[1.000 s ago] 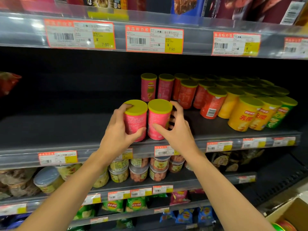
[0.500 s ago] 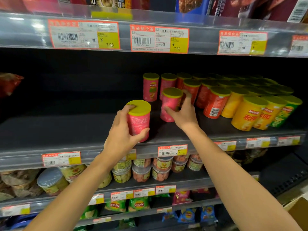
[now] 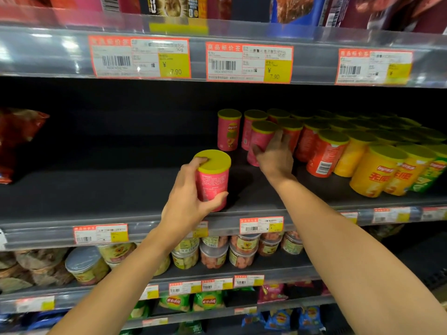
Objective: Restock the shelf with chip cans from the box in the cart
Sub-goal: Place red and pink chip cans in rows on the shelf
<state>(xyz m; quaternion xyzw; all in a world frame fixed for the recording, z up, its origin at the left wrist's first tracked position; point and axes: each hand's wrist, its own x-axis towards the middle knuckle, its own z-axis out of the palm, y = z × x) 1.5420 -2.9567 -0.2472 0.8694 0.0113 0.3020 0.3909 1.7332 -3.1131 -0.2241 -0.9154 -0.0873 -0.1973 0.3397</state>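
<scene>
since 0.5 s ago, the right hand [image 3: 274,155] has carried its pink can [image 3: 260,141] deeper onto the shelf [image 3: 121,189], and it now sits tilted just in front of the 2 pink cans in the back row [image 3: 229,132], close beside the red cans [image 3: 324,153]. the left hand [image 3: 191,199] has barely shifted, keeping its own pink can [image 3: 212,180] near the shelf's front edge.

the step in hand looks like placing: both cans are at the shelf, neither let go. the right hand's fingers curl round the side of its can, gripping it; next it probably needs to stand it upright in line with the row and release. the left hand wraps its can with thumb in front and a fingertip over the yellow lid [image 3: 212,161]; whether the can's base rests on the shelf i cannot tell. it would then slide back beside the others. the box and cart are out of view.
</scene>
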